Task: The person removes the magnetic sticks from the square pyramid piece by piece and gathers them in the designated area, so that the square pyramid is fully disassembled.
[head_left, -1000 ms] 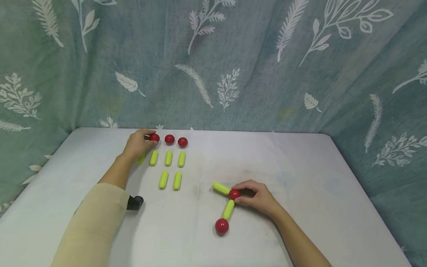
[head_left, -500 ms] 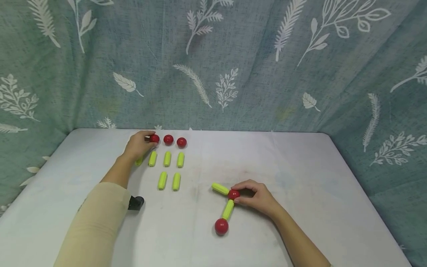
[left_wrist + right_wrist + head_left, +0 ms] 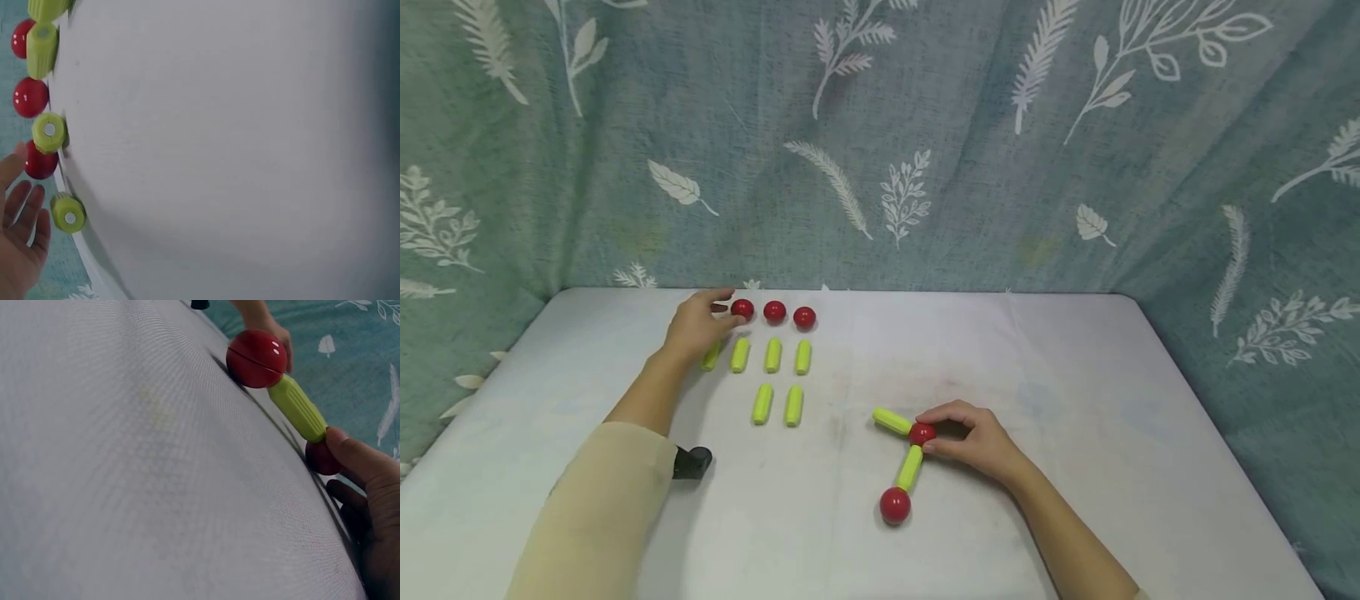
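Note:
At the far left of the table, my left hand (image 3: 694, 327) is beside the leftmost red ball (image 3: 742, 309) of a short row. Its fingers are parted and the thumb is close to the ball; whether it touches cannot be told. In the left wrist view the fingers (image 3: 26, 215) are spread near that ball (image 3: 42, 161). My right hand (image 3: 973, 442) pinches a red ball (image 3: 922, 434) between thumb and fingers. Two yellow-green rods meet this ball: a back-left rod (image 3: 892, 420) and a front rod (image 3: 909, 468), which ends at another red ball (image 3: 895, 506).
Two more red balls, a middle one (image 3: 775, 312) and a right one (image 3: 804, 318), lie in the back row. Several loose yellow-green rods (image 3: 772, 355) lie in two rows before them. A leaf-patterned curtain (image 3: 865, 150) hangs behind the white table (image 3: 1075, 375).
My left hand has drawn slightly left and its fingers have come away from around the leftmost ball. The right hand keeps its pinch on the joined piece.

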Demonstrator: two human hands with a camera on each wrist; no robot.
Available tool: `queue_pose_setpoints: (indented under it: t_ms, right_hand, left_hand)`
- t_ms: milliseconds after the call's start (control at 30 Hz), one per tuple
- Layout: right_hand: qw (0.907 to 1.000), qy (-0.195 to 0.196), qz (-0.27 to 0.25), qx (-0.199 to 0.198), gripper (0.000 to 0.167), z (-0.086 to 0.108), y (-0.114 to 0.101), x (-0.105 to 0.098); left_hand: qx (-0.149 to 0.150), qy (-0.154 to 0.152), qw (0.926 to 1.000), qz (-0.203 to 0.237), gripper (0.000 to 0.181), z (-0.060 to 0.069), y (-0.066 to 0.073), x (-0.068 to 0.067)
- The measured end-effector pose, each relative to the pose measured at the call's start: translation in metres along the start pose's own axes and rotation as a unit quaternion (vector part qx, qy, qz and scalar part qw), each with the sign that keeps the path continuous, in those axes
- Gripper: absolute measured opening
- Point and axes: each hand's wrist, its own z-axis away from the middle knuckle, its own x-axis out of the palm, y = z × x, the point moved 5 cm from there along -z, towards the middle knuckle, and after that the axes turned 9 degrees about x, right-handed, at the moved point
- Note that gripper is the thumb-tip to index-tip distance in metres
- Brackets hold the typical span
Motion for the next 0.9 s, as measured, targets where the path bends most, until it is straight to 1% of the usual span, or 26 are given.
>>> queue_pose_setpoints:
  t_ms: [100,233,400,433,500,567,633,767,900]
  right_hand:
    - [1.0,-0.002,0.001,0.002,0.033,0.0,-0.002,0.0]
    - [1.0,-0.002,0.003,-0.001,0.033,0.001,-0.008,0.0]
    - [0.9997,0.001,0.006,-0.022,0.032,0.002,-0.009,0.0]
    - [0.9997,0.0,0.004,-0.024,0.033,0.001,-0.005,0.001]
    - [0.9996,0.0,0.006,-0.028,0.033,0.001,-0.004,0.001]
    - [0.9996,0.0,0.009,-0.025,0.033,0.001,-0.004,0.001]
    - [0.9998,0.001,0.012,-0.016,0.033,0.001,-0.003,0.001]
    - [0.9997,0.004,0.02,0.01,0.032,0.002,-0.002,0.001]
    - [0.9994,0.003,0.024,0.025,0.03,0.003,-0.002,0.002]
  left_hand:
    - [0.007,0.012,0.9999,0.005,0.063,0.007,0.006,-0.001]
    - [0.028,0.021,0.9993,0.015,0.062,0.019,0.02,-0.001]
    - [0.057,0.038,0.996,0.057,0.06,0.031,0.043,0.0]
    - [0.063,0.042,0.9949,0.067,0.059,0.032,0.047,0.001]
    - [0.074,0.046,0.9927,0.083,0.059,0.035,0.055,0.004]
    - [0.089,0.042,0.991,0.091,0.058,0.038,0.063,0.008]
    - [0.1,0.032,0.9899,0.095,0.058,0.041,0.072,0.013]
    - [0.113,0.012,0.9873,0.11,0.058,0.047,0.088,0.021]
    - [0.128,-0.005,0.9832,0.129,0.057,0.052,0.104,0.031]
